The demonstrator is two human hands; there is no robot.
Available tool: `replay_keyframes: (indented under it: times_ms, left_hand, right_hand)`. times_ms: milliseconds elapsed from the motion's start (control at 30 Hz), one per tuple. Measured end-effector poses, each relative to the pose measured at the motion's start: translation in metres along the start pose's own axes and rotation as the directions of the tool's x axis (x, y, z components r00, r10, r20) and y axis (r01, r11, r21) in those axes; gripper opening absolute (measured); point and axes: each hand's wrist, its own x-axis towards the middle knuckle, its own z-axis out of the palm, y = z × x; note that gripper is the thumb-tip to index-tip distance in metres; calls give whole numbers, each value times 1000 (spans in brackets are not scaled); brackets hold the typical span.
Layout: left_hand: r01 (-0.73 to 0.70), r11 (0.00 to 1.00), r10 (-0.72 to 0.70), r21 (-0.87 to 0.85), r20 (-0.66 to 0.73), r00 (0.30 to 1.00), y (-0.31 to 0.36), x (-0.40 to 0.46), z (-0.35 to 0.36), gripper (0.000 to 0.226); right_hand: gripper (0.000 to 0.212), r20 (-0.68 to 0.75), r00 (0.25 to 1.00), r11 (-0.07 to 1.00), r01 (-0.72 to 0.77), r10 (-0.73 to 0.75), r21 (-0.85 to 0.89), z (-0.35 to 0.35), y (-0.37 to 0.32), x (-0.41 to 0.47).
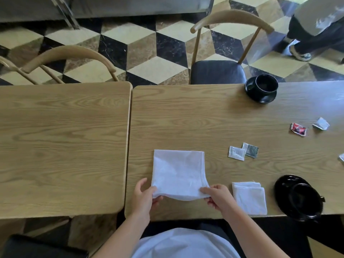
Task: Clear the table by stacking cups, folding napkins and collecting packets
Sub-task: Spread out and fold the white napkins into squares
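Observation:
A white cloth napkin [177,172] lies on the right wooden table [186,116], its near edge lifted. My left hand [144,196] pinches its near left corner and my right hand [216,196] pinches its near right corner. A smaller folded napkin [250,198] lies to the right. A black cup on a saucer [298,197] sits at the near right edge, another black cup on a saucer [262,88] at the far edge. Packets lie scattered: a white one [236,153], a dark green one [251,150], a red one [298,129] and a crumpled white one [321,124].
A second wooden table [61,146] adjoins on the left. Two wooden chairs [223,53] stand beyond the far edge on a chequered floor. A person's legs [316,34] are at the top right. Another white scrap [341,157] shows at the right border.

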Motion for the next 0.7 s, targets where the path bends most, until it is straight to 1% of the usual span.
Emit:
replay_keyframes:
  times_ms: [100, 167, 200, 267, 300, 367, 400, 433, 467, 533, 567, 633, 667, 700]
  left_hand:
    - [-36, 999, 36, -6, 14, 999, 11, 6, 10, 27]
    - [-1, 999, 3, -46, 33, 999, 22, 15, 17, 20]
    - [33, 996, -28, -84, 54, 998, 27, 21, 21, 20]
    - [84, 988, -71, -127, 102, 992, 38, 34, 27, 27]
    - [90, 988, -76, -126, 108, 991, 44, 40, 30, 28]
    - [57, 994, -50, -90, 79, 996, 53, 51, 35, 20]
    - [23, 999, -20, -43, 61, 998, 58, 54, 39, 15]
    - [-26, 999, 24, 47, 46, 999, 62, 57, 42, 12]
    - [-85, 981, 80, 174, 34, 996, 66, 59, 45, 13]
    - [-176, 891, 185, 419, 19, 982, 73, 64, 50, 22]
    - [-201, 847, 226, 492, 9, 974, 76, 68, 53, 27]
    - [-249, 792, 289, 557, 17, 957, 82, 76, 57, 27]
    - [-278, 774, 313, 570, 37, 949, 85, 79, 60, 24]
    - [-310, 757, 335, 575, 66, 940, 87, 82, 62, 23]
  right_hand:
    - [20, -58, 998, 998, 42, -40, 36, 0, -24, 7]
    - [19, -85, 994, 996, 75, -72, 42, 0, -42, 16]
    - [15, -84, 993, 996, 82, -79, 28, -1, -51, 21]
    - [9, -70, 996, 998, 58, -56, 30, -1, -66, 32]
    - [12, -56, 998, 998, 34, -31, 57, -1, -72, 37]
    - [20, -23, 999, 994, -24, 26, 111, -1, -81, 47]
    - [22, -12, 998, 991, -52, 54, 121, 0, -86, 52]
    - [23, -6, 997, 990, -77, 78, 119, -1, -89, 56]
    - [24, -4, 995, 990, -95, 96, 105, 0, -91, 59]
    - [25, -16, 995, 995, -96, 97, 25, 0, -92, 65]
    - [25, -31, 997, 996, -74, 73, -46, 0, -91, 68]
    - [21, -62, 998, 983, -1, -10, -182, -1, -88, 71]
    - [17, -63, 997, 975, 34, -49, -218, -3, -86, 73]
    - [15, -52, 995, 974, 67, -80, -219, -4, -84, 74]
